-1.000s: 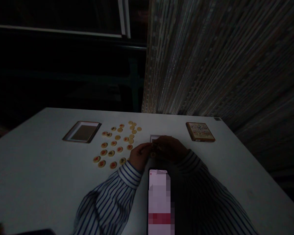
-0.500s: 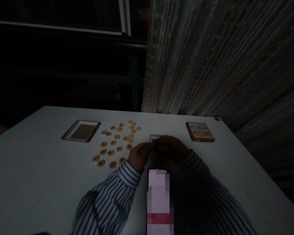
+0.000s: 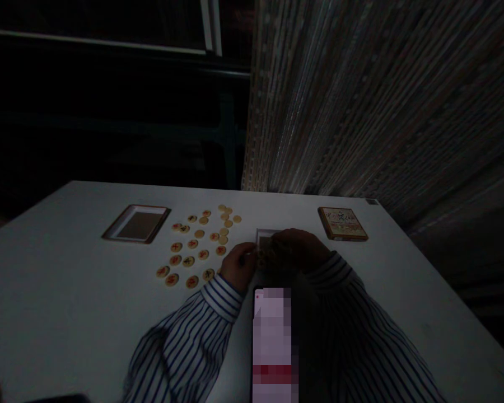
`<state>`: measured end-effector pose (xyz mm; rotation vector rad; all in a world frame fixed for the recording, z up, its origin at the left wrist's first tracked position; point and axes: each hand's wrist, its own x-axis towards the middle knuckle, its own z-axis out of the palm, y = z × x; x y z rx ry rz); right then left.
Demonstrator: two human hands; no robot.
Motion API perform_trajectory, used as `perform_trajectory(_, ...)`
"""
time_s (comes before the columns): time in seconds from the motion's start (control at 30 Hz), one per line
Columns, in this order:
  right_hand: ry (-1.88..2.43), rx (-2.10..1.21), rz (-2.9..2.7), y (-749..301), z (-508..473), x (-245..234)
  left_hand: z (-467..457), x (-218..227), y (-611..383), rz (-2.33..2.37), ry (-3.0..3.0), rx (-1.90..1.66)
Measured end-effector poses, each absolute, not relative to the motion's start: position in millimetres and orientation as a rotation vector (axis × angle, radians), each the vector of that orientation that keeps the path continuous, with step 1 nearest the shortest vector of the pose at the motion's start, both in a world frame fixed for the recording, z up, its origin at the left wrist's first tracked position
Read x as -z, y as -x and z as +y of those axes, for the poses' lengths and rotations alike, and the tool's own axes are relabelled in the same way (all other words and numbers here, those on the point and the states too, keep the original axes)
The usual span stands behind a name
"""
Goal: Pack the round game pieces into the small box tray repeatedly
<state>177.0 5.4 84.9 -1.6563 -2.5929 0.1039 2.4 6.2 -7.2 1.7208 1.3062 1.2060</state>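
Note:
In the middle of the table both my hands are close together at a small grey-rimmed tray point(image 3: 264, 233). Round pieces point(image 3: 261, 262) show dimly inside it, between the hands. My left hand point(image 3: 237, 267) is curled at the tray's left side, thumb and fingers drawn together; what they pinch is too dark to make out. Over the tray's right part bends my right hand point(image 3: 304, 249), its fingertips lost in shadow among the pieces. Left of the hands, several round Chinese chess pieces point(image 3: 189, 261) lie scattered, some with red or black characters, others blank side up.
A shallow open box part point(image 3: 109, 235) sits at the back left. At the back right lies a printed chess box lid point(image 3: 343, 224). A lit phone point(image 3: 272, 336) rests between my forearms. Beyond the white table point(image 3: 67, 313) hangs a string curtain point(image 3: 319, 101).
My right hand has shifted slightly to the right, showing more of the tray and the pieces in it. My left hand stays at the tray's left side. The scattered pieces lie as before.

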Motion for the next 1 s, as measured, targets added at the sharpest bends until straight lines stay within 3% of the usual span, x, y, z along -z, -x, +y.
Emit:
perform_trajectory(0.53, 1.984, -0.203, -2.693, -181, 11, -77, 4, 6, -3, 1.338, -1.843, -1.108)
perform_trajectory(1.0, 1.986, -0.153, -2.745, -181, 13, -65, 4, 9, -2, 1.325, -1.971, -1.115)
